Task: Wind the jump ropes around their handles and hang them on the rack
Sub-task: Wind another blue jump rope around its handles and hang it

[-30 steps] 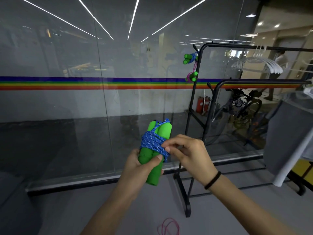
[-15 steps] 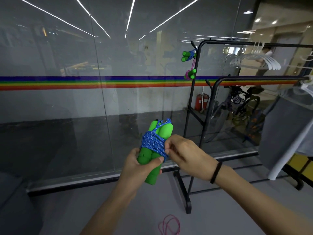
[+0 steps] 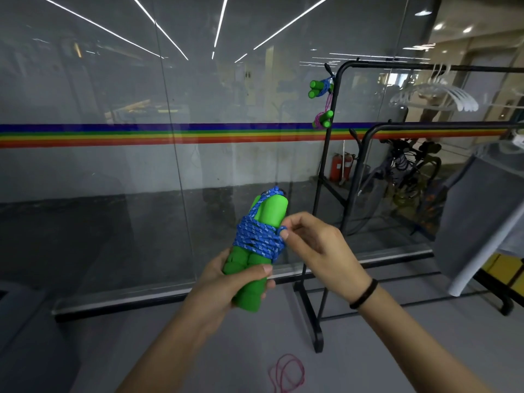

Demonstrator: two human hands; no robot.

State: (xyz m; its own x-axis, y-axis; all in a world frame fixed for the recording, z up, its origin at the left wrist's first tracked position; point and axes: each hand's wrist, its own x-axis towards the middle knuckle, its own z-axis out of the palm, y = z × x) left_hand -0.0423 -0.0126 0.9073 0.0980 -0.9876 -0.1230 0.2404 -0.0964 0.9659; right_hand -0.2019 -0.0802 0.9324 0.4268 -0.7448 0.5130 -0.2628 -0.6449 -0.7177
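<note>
Head view: a tall glass wall (image 3: 113, 171) crossed by a rainbow stripe (image 3: 141, 134) closes off the front. Its dark base rail (image 3: 170, 297) meets the grey floor (image 3: 198, 350) just beyond the hands. A strip of that floor runs between the rail and the person. To the right, the long foot of the black metal clothes rack (image 3: 325, 177) reaches forward along the floor toward the camera. A lower black rack (image 3: 365, 146) stands just behind it, and grey fabric (image 3: 479, 217) hangs at the far right edge. A loose thin pink cord (image 3: 286, 373) lies on the floor near the foot's end.

The left hand (image 3: 226, 282) grips the lower part of the pair of green foam handles (image 3: 270, 212), with its thumb across the front. The speckled blue rope (image 3: 255, 239) is wound in many turns round their middle. The right hand (image 3: 317, 251), which has a black band (image 3: 364, 293) at its wrist, pinches a small loop of that rope at the right side of the winding, between thumb and forefinger. The bundle is held upright with a slight tilt, in front of the tall rack's left upright and well below its hooks.

On that upright hang a blue-wound bundle (image 3: 319, 87) and, just under it, a pink-wound bundle (image 3: 321, 120), both with green handles. White plastic hangers (image 3: 433, 95) hang on the top bar. A bicycle (image 3: 405, 177) and red extinguishers (image 3: 337, 168) show behind the glass.
</note>
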